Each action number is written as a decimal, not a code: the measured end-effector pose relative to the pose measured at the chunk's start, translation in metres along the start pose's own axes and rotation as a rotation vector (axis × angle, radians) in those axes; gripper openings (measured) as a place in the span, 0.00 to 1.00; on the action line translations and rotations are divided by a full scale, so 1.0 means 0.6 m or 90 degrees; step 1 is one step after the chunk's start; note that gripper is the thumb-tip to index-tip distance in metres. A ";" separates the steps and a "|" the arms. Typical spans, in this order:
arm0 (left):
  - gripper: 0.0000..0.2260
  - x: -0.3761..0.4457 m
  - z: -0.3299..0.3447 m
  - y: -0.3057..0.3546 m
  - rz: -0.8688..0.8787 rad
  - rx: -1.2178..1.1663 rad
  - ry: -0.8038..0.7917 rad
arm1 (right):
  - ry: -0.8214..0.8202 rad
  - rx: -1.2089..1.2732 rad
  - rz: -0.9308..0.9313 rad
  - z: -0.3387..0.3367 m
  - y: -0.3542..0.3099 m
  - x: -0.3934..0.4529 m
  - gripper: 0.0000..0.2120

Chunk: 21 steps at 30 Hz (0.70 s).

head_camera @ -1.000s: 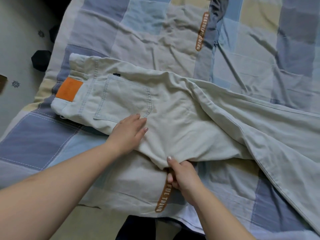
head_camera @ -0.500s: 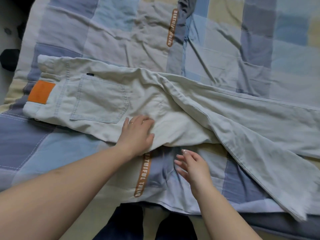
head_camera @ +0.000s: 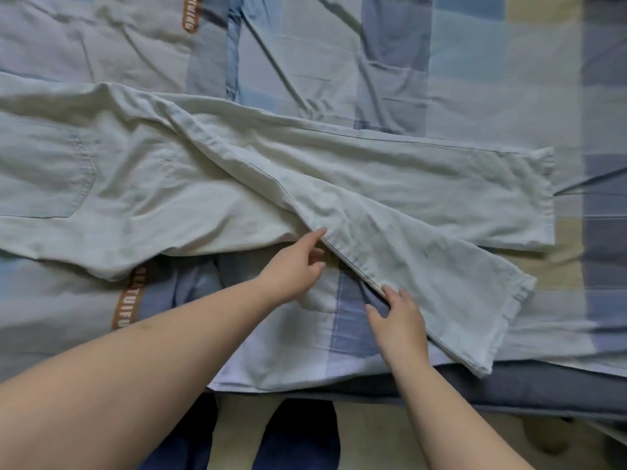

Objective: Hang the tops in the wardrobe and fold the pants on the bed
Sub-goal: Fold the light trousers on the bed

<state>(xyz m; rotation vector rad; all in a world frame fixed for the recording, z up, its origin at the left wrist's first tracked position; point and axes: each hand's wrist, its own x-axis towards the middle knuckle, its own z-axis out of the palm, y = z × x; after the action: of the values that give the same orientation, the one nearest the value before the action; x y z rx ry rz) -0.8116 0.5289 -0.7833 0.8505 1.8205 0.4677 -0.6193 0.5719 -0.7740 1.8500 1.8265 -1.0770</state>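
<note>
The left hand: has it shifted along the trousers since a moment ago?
Yes. The left hand has gone from beside the back pocket rightward to the near leg's seam.

L hand (head_camera: pixel 293 266) & R hand (head_camera: pixel 400 320) both fwd, fingers loosely extended, forearms bare
</note>
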 end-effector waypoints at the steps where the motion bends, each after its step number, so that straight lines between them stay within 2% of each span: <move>1: 0.29 0.010 0.016 0.003 -0.001 0.033 -0.019 | 0.009 -0.163 -0.079 -0.005 0.023 0.008 0.27; 2: 0.30 0.025 0.033 0.008 0.002 0.084 -0.037 | 0.004 -0.264 -0.143 -0.010 0.044 0.022 0.28; 4: 0.31 0.050 0.057 0.014 0.007 0.179 -0.039 | -0.024 -0.345 -0.205 -0.016 0.075 0.045 0.30; 6: 0.29 0.065 0.066 0.018 0.013 0.201 0.018 | -0.039 -0.351 -0.245 -0.019 0.089 0.063 0.31; 10: 0.21 0.073 0.093 0.039 0.060 0.181 0.132 | 0.032 -0.391 -0.343 -0.024 0.125 0.089 0.34; 13: 0.13 0.069 0.104 0.056 0.077 0.164 0.184 | 0.051 -0.450 -0.332 -0.029 0.164 0.092 0.37; 15: 0.09 0.066 0.097 0.069 0.099 0.179 0.194 | 0.090 -0.395 -0.331 -0.041 0.190 0.087 0.37; 19: 0.06 0.071 0.070 0.104 0.183 0.253 0.210 | 0.105 -0.328 -0.356 -0.105 0.239 0.094 0.28; 21: 0.05 0.086 0.053 0.134 0.208 0.256 0.237 | 0.093 -0.279 -0.269 -0.172 0.247 0.114 0.24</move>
<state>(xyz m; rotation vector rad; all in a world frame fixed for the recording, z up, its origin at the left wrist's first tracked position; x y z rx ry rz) -0.7667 0.6187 -0.7762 1.4271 2.1666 0.4964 -0.4562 0.6730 -0.7940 1.3521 2.3791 -0.5925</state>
